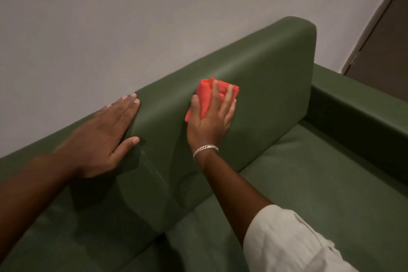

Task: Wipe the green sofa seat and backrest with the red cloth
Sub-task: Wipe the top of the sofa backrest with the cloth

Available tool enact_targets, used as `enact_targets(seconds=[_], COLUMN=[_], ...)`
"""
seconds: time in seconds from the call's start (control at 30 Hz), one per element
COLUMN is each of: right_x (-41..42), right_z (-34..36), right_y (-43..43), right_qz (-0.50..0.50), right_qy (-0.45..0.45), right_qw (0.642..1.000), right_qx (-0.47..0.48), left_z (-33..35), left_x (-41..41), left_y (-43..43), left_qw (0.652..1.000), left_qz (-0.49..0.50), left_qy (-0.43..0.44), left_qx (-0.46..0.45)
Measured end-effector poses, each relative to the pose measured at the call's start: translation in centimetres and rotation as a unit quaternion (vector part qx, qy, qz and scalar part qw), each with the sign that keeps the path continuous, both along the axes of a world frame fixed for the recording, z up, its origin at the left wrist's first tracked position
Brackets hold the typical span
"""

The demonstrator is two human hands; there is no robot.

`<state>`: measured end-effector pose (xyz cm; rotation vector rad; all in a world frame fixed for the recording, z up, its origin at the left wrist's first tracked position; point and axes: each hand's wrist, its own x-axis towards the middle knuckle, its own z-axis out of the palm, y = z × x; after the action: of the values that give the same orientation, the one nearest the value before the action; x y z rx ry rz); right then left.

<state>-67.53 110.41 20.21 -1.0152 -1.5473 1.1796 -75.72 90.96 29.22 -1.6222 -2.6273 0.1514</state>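
Observation:
The green sofa's backrest (271,77) runs diagonally from lower left to upper right, with the seat (309,183) below it on the right. My right hand (209,121) presses a folded red cloth (204,95) flat against the front face of the backrest, fingers spread over it. A silver bracelet sits on that wrist. My left hand (106,139) lies flat and spread on the top edge of the backrest to the left, holding nothing.
A plain grey wall (132,17) stands right behind the sofa. The sofa's right armrest (362,104) rises at the far right. A dark door (388,46) with its frame is in the upper right corner.

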Motion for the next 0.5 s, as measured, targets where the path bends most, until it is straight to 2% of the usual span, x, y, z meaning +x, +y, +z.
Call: enact_targets(seconds=[0.07, 0.1, 0.17, 0.2, 0.23, 0.3, 0.33, 0.43, 0.47, 0.5], right_x=[-0.2, 0.3, 1.3, 1.5, 1.3, 0.5, 0.3, 0.6, 0.5, -0.1], right_z=[0.0, 0.4, -0.3, -0.9, -1.2, -0.7, -0.1, -0.9, -1.1, -1.1], right_y=[-2.1, -3.9, -8.3, -10.3, -11.5, -15.5, -18.0, -23.8, -24.7, -25.6], right_qz=[-0.017, 0.0, 0.107, 0.132, 0.126, 0.057, 0.055, 0.145, 0.14, 0.117], right_qy=[0.009, -0.01, -0.022, -0.022, -0.015, -0.011, -0.034, -0.052, -0.045, -0.026], right_qw=[0.994, 0.996, 0.987, 0.978, 0.985, 0.997, 0.997, 0.975, 0.98, 0.992], right_qx=[-0.109, -0.084, 0.116, 0.157, 0.115, -0.044, -0.045, 0.16, 0.135, 0.047], left_z=[0.1, 0.2, 0.4, 0.5, 0.5, 0.4, 0.3, 0.3, 0.3, 0.2], left_x=[0.0, -0.1, -0.4, -0.4, -0.3, 0.2, 0.2, 0.1, 0.0, -0.3], left_y=[-3.8, -5.9, -10.0, -12.2, -14.0, -18.6, -20.7, -26.6, -28.6, -30.6], left_qw=[1.0, 1.0, 0.999, 0.998, 0.998, 0.997, 0.998, 0.997, 0.997, 0.996], left_qz=[0.018, 0.026, 0.043, 0.052, 0.057, 0.067, 0.068, 0.077, 0.081, 0.088], left_qy=[-0.009, -0.015, -0.025, -0.028, -0.029, -0.021, -0.019, -0.015, -0.01, -0.005], left_qx=[-0.005, -0.004, 0.001, 0.002, 0.002, 0.004, 0.003, 0.002, 0.001, 0.001])
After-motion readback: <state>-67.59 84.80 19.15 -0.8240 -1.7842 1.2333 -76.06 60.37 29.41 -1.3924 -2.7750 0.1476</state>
